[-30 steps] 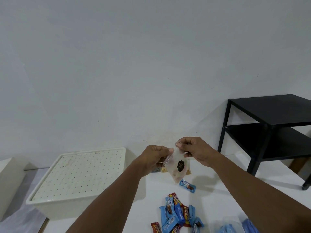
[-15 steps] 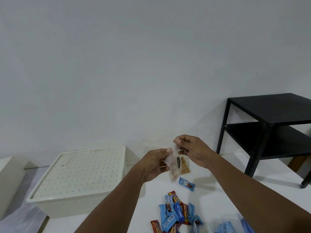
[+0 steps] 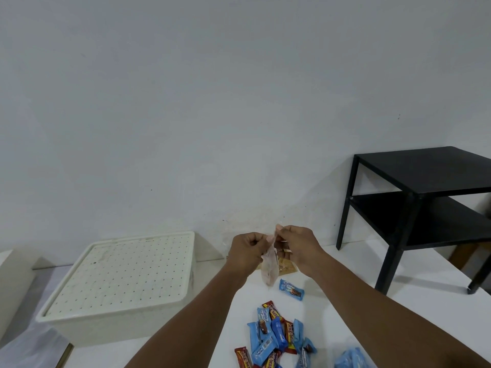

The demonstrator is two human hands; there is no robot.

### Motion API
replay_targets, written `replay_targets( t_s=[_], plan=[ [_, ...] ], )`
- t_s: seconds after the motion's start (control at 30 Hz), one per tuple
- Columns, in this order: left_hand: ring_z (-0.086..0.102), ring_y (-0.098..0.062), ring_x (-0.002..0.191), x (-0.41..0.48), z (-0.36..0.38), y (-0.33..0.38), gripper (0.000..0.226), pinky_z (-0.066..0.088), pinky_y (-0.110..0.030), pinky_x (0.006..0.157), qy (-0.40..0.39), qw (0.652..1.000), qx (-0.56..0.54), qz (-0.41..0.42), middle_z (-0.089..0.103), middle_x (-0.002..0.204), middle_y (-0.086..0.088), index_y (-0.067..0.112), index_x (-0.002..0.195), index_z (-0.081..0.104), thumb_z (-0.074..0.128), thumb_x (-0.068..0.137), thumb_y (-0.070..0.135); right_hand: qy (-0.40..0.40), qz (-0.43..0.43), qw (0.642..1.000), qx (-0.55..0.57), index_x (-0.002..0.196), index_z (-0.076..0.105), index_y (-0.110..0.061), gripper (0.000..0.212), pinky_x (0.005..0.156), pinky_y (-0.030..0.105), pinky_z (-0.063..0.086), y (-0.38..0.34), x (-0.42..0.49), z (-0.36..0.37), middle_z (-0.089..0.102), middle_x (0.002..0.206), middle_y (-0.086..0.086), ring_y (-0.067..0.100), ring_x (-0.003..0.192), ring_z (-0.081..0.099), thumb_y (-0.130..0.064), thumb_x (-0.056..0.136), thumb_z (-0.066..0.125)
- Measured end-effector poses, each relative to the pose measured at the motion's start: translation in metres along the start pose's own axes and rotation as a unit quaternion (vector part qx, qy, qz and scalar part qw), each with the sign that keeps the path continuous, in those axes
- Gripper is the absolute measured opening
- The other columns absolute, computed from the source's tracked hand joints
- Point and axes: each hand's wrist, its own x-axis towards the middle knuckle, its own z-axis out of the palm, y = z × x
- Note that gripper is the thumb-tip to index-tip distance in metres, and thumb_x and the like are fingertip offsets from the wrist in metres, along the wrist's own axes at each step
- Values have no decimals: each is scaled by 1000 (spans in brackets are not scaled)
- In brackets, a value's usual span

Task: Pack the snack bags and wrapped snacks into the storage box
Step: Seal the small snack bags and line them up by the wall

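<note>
Bag [image 3: 269, 269] hangs between left hand [image 3: 247, 252] and right hand [image 3: 300, 248], both pinching its top with curled fingers above the table [image 3: 358, 266], snacks [image 3: 276, 333] nearer the person, lidded box [image 3: 119, 282] left.

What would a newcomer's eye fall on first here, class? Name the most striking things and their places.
At the centre, the left hand and right hand pinch a small clear plastic snack bag in mid-air. A cream perforated-lid plastic storage box sits closed at the left, a heap of blue and red wrapped snacks lies near the bottom edge, and a black two-tier side table stands at the right.
</note>
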Motion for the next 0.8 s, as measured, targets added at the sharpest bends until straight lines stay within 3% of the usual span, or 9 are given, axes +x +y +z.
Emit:
replay_targets(
  t_s=[0.13, 0.2, 0.33, 0.47, 0.57, 0.63, 0.73, 0.8],
  plan=[
    [65, -19, 72, 2, 2, 0, 27, 57, -40, 74, 14, 1000, 15, -20, 72, 74, -3, 24, 72, 75, 64, 95, 32, -17, -12, 1000, -6, 87, 68, -3, 24, 77, 39, 59, -1, 2, -4, 67, 83, 14, 23, 78, 65, -20, 98, 56],
    [65, -20, 74, 3, 3, 0, 32, 57, -43, 80, 15, 999, 20, -29, 73, 75, -2, 27, 69, 75, 60, 97, 33, -31, -22, 999, -18, 86, 67, -4, 24, 75, 38, 58, -2, 2, -6, 65, 85, 15, 25, 80, 64, -18, 99, 52],
    [62, -16, 66, -1, 2, -1, 33, 55, -36, 71, -9, 998, 59, -7, 70, 69, -1, 23, 69, 72, 60, 97, 36, -36, -31, 997, -53, 84, 66, -8, 23, 72, 36, 59, -3, 4, -8, 65, 88, 15, 25, 82, 66, -17, 99, 50],
    [69, -13, 68, -4, 2, 0, 25, 57, -32, 72, -46, 995, 84, 9, 75, 76, -3, 12, 84, 75, 69, 91, 35, -28, -26, 998, -41, 81, 65, -8, 24, 80, 48, 61, -3, 5, -11, 65, 88, 19, 30, 83, 65, -15, 98, 50],
    [68, -10, 65, -5, 1, 0, 21, 56, -26, 66, -52, 995, 81, 5, 75, 75, -4, 13, 82, 74, 66, 94, 29, -20, -21, 999, -42, 82, 66, -7, 24, 83, 53, 60, -5, 4, -10, 65, 88, 19, 31, 83, 65, -16, 99, 51],
    [64, -7, 59, -5, 2, 1, 21, 51, -22, 60, -34, 996, 83, 14, 72, 71, -2, 12, 80, 73, 65, 95, 25, -12, -15, 998, -54, 83, 65, -7, 25, 82, 50, 60, -4, 2, -8, 64, 83, 16, 28, 77, 63, -21, 100, 52],
    [59, -4, 51, -4, 5, 4, 23, 46, -17, 52, -10, 996, 85, 36, 69, 66, -2, 5, 81, 72, 65, 95, 22, -25, -4, 992, -125, 86, 64, -8, 33, 62, 34, 57, -4, -3, -5, 62, 75, 9, 23, 68, 60, -37, 98, 54],
    [58, -4, 49, -3, 6, 5, 24, 45, -17, 50, 0, 996, 80, 32, 68, 67, -3, 2, 84, 72, 63, 97, 20, -42, -4, 989, -143, 84, 63, -8, 33, 61, 32, 52, -3, -5, -4, 60, 73, 10, 22, 66, 57, -35, 99, 54]
  ],
)
